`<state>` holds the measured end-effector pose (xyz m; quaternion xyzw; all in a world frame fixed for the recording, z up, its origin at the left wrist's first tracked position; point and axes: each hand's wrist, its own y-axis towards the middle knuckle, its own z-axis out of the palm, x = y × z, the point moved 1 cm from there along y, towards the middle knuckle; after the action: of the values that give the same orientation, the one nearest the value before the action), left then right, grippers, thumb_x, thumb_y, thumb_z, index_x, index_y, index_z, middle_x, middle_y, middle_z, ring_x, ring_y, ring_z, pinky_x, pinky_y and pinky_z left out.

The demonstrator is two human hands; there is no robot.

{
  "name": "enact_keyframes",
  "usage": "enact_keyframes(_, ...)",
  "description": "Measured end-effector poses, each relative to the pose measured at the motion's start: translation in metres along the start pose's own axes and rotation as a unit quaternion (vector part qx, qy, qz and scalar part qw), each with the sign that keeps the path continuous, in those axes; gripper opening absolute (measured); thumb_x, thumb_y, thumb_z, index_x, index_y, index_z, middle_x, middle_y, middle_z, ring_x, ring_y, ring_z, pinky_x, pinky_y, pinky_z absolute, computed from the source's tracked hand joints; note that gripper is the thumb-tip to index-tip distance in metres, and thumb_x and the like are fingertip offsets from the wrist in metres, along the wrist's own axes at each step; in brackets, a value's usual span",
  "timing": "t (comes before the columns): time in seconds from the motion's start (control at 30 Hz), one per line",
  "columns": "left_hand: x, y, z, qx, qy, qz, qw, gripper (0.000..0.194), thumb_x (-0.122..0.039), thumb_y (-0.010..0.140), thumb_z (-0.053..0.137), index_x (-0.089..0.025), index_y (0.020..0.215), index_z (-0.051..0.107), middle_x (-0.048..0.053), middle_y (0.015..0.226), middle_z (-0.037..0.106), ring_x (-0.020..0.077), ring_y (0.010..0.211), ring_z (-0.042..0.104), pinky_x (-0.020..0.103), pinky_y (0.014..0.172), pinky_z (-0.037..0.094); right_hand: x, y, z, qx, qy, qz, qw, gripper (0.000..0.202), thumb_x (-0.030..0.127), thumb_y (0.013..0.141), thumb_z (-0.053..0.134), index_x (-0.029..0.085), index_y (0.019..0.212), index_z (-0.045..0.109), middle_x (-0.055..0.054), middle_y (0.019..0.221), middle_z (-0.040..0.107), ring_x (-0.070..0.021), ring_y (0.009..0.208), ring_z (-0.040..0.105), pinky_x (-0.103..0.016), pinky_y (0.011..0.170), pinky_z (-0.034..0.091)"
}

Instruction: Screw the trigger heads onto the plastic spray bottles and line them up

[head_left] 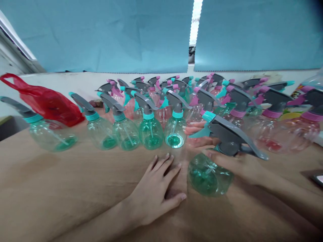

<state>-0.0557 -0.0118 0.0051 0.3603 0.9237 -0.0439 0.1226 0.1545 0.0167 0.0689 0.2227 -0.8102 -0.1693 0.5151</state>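
A: Where is the spray bottle [209, 179] seen?
B: Right of centre in the frame; its neck is gripped by the right hand [237, 164].
A: How is its look described?
B: The rounded body is made transparent green and is topped by a grey head [227, 134]. The nozzle [208, 116] is coloured turquoise.
A: And the left hand [156, 190]?
B: It is laid open on the table [63, 191], at lower centre.
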Motion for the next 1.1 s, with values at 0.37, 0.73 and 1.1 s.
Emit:
enact_keyframes(0.37,0.0008,-0.0015,0.0008,-0.014,0.009,-0.032,0.999,0.066,-0.06,0.091,0.042,-0.018,0.142,0.037,0.015,0.151,0.026,0.0294,0.14,0.018,0.053,0.111,0.018,-0.0007,-0.0005,0.0011,0.058,0.09,0.039,0.994,0.037,0.017,0.069,0.056,0.024,0.105,0.063,-0.007,0.121,0.064,-0.0221,0.086,0.071,-0.035,0.078,0.059)
enact_keyframes(0.73,-0.0003,-0.0002,-0.002,-0.006,0.019,-0.033,0.999,0.064,-0.057,0.092,0.043,-0.017,0.142,0.039,0.014,0.151,0.026,0.0283,0.141,0.017,0.05,0.112,0.019,-0.0035,-0.0029,0.001,0.036,0.075,0.04,0.996,0.012,0.023,0.073,0.058,0.021,0.085,0.062,-0.006,0.093,0.07,-0.0197,0.08,0.07,-0.03,0.072,0.059)
enact_keyframes(1.1,-0.0003,-0.001,-0.0017,-0.006,0.016,-0.031,0.999,0.062,-0.055,0.093,0.043,-0.016,0.142,0.038,0.014,0.152,0.026,0.028,0.141,0.017,0.05,0.112,0.018,-0.006,-0.0019,0.0017,0.029,0.045,0.02,0.998,0.01,0.024,0.074,0.058,0.025,0.082,0.064,-0.001,0.082,0.069,-0.0168,0.072,0.068,-0.031,0.067,0.059)
